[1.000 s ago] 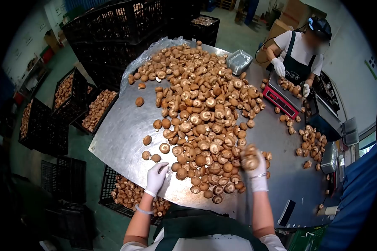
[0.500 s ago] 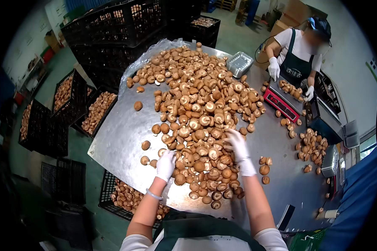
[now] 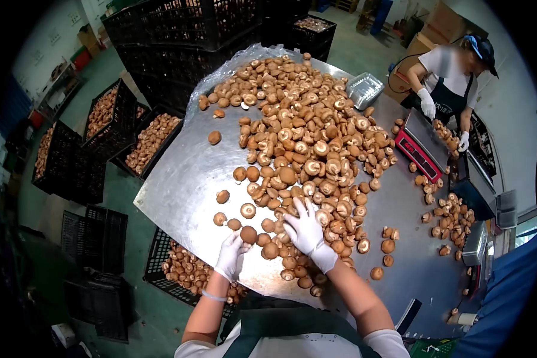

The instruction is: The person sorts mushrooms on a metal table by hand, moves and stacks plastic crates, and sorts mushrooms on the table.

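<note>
I see a wide steel table [image 3: 179,179], its brushed top dull and streaked, with one corner pointing toward the floor at lower left. Across most of it spreads a heap of mushrooms [image 3: 307,128]: round brown caps, some turned up to show pale gills and short stems, thinning to loose singles near my edge. Black plastic crates [image 3: 104,116] with lattice walls stand on the green floor to the left, several holding more mushrooms, and another crate [image 3: 179,274] sits below the table's near edge. Across the table a person [image 3: 453,77] in a white shirt and dark apron, wearing white gloves, works at a red scale [image 3: 420,149] with mushrooms on its tray. A crinkled foil tray [image 3: 365,89] lies near the far side of the heap.

My right hand [image 3: 307,230], in a thin white glove, lies flat with fingers spread wide over the near end of the heap, palm down on the caps; it presses on them rather than closing around any one. My left hand [image 3: 231,256], gloved the same, sits near the table's edge with fingers curled up around one smooth brown mushroom [image 3: 248,234], which rests at the fingertips, just beside the heap's loose fringe.
</note>
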Motion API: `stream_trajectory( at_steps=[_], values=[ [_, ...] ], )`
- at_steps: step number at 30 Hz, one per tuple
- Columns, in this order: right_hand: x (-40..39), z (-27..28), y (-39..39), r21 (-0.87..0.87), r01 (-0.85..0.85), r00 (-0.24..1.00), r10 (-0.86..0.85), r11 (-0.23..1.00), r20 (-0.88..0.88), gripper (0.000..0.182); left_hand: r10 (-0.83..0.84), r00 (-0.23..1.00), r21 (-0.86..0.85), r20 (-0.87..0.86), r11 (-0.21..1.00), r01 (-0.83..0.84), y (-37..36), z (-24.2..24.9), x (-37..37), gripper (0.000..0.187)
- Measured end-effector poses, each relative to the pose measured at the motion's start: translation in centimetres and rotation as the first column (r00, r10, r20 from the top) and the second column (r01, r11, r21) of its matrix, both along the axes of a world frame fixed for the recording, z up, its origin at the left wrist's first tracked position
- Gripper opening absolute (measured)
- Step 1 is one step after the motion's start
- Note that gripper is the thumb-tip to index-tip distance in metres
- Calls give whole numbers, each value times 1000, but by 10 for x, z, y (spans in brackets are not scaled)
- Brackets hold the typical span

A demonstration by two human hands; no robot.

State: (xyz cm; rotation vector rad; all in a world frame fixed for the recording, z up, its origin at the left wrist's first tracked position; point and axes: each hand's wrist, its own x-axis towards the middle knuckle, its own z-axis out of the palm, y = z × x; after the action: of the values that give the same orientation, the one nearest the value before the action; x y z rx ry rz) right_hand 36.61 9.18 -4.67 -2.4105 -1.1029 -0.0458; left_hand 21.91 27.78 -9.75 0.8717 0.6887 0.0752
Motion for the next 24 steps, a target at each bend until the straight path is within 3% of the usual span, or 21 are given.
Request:
stream_trajectory(
  at_steps=[4,6,13,16,19,20,22,24],
  values=[
    [-33,0,-14,-90,-36,995,27,995,-93,42,9,1000,46,-14,999,-8,-27,-17,-24,17],
    [-48,-7,-9,-110,29,1000,-27,993,13,51,37,999,153,-27,988,-33,-38,-23,-40,21],
    [-52,-4,8,-143,-12,995,26,990,95,52,102,993,206,-59,975,-88,-40,-17,-73,24],
    [-63,-3,-1,-272,-80,991,105,959,81,52,63,997,214,-45,976,-51,-42,-25,-85,23],
    [-74,-3,-26,-237,-139,951,197,961,240,55,-102,993,251,-65,961,115,-50,-23,-93,21],
    [-81,-4,-33,-242,-148,950,206,959,236,55,-194,972,282,-132,933,225,-52,-20,-96,20],
    [-96,-6,-45,-176,-179,982,187,968,35,55,-328,940,393,-94,855,338,-56,-16,-98,20],
    [-107,-3,-56,-217,-191,974,213,957,84,59,-341,936,363,-87,864,349,-60,-19,-100,19]
  ],
)
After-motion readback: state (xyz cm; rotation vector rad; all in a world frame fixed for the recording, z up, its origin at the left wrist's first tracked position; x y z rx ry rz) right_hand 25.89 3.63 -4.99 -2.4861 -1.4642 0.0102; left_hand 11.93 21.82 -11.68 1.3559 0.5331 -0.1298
